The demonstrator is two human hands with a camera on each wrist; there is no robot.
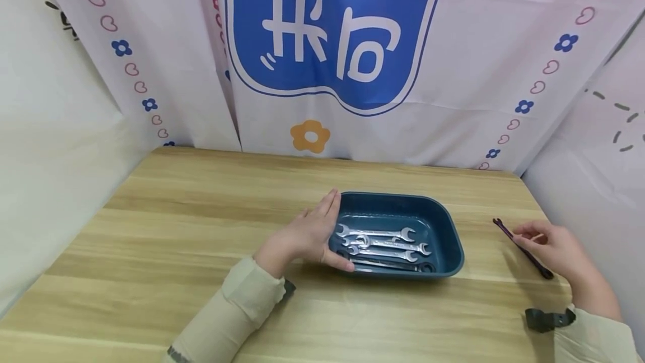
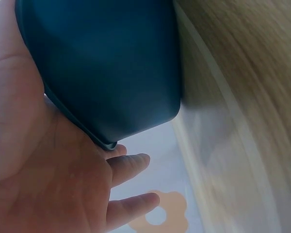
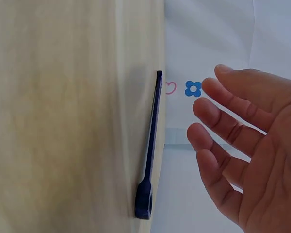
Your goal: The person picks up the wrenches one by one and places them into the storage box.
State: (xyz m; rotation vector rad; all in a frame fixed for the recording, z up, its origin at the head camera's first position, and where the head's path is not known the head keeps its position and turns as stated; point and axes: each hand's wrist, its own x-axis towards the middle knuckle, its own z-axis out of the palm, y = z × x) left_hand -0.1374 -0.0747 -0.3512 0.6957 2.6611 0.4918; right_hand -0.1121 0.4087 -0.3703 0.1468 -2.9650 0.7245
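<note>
A dark blue-teal rectangular basin [image 1: 450, 226] stands mid-table, with several silver wrenches [image 1: 385, 244] inside. Against its left end rests my left hand [image 1: 309, 234], thumb along the front rim and fingers extended toward the back corner. The left wrist view shows that palm [image 2: 53, 170] touching the rim. At the right, a dark purple combination wrench [image 1: 535, 262] lies on the tabletop. My right hand [image 1: 556, 245] hovers over it, fingers loosely bent. In the right wrist view a gap separates the fingertips [image 3: 203, 133] from the wrench [image 3: 150, 150], and nothing is held.
The wood-grain table [image 1: 166, 240] spreads left and in front of the basin. Printed white cloth [image 1: 478, 71] hangs along the back edge, and white sheeting [image 1: 599, 178] rises close beside the right hand. A black band [image 1: 546, 319] sits at the right wrist.
</note>
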